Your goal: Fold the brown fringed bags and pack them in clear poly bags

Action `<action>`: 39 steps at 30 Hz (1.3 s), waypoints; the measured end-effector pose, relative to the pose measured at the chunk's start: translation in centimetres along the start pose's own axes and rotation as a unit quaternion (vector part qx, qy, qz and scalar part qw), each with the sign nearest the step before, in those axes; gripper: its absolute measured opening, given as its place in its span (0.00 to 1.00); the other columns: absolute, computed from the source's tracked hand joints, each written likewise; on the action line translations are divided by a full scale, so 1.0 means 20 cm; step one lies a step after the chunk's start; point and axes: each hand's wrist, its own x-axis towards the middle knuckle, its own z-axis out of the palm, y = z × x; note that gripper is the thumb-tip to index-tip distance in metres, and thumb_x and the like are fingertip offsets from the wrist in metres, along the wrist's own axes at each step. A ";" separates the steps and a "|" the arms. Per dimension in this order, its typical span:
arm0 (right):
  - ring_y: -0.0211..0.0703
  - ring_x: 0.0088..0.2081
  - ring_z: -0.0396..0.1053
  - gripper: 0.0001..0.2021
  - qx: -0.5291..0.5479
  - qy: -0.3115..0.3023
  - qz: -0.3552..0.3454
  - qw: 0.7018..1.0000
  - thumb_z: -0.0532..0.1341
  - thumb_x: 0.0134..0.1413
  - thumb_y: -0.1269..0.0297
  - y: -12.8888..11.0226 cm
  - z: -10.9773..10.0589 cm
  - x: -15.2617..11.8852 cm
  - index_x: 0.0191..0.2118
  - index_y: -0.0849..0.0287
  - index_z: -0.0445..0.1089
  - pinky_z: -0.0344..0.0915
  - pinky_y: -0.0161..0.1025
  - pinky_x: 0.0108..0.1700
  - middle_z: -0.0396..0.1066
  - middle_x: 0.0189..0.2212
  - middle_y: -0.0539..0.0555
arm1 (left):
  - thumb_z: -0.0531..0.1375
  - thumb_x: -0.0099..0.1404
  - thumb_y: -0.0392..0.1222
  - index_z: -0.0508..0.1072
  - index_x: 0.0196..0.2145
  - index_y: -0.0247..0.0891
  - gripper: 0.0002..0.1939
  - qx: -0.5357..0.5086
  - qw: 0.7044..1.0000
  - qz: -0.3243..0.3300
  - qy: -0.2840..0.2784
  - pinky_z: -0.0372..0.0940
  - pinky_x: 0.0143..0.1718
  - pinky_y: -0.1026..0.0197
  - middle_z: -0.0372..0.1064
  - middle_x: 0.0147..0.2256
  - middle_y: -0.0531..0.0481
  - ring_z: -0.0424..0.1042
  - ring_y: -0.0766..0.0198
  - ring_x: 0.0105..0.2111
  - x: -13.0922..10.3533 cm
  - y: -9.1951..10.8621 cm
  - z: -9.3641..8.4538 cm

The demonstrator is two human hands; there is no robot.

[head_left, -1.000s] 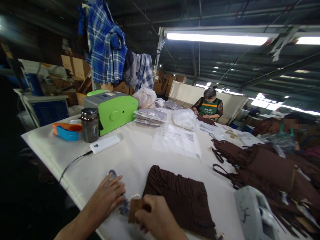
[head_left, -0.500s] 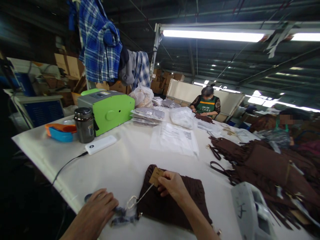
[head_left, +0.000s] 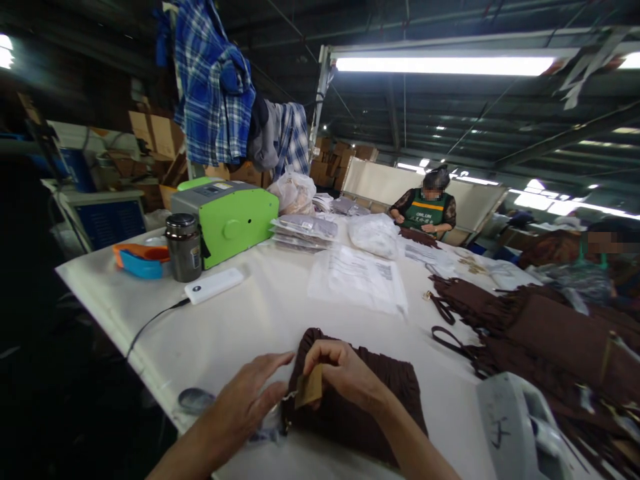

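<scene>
A dark brown gathered fabric bag (head_left: 370,427) lies flat on the white table in front of me. Above its left end, my right hand (head_left: 345,377) pinches a tan cardboard hang tag (head_left: 310,387). A pale string runs from the tag's left edge towards my other hand. My left hand (head_left: 250,397) reaches to the bag's left edge, its fingers stretched out and the thumb apart, close to the string. Partly under my left wrist lies a dark, rounded item (head_left: 196,400) whose kind I cannot make out.
On the left stand a green machine (head_left: 240,223), a dark flask (head_left: 183,248), an orange-and-blue tape dispenser (head_left: 140,259) and a white power bank (head_left: 214,285). More brown bags (head_left: 540,333) and a grey device (head_left: 520,427) lie right. A person (head_left: 425,207) works across the table.
My left hand has moved right and up to the string beside the tag. The tag has turned and come lower in my right hand. The view has shifted slightly left.
</scene>
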 end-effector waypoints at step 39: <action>0.48 0.44 0.71 0.10 -0.593 0.021 -0.143 0.792 0.62 0.57 0.64 0.50 0.35 -0.16 0.46 0.50 0.69 0.68 0.42 0.47 0.72 0.49 0.49 | 0.54 0.58 0.38 0.74 0.37 0.43 0.12 0.112 0.962 -0.121 -0.215 0.64 0.37 0.63 0.77 0.37 0.54 0.74 0.58 0.37 -0.27 0.06 0.07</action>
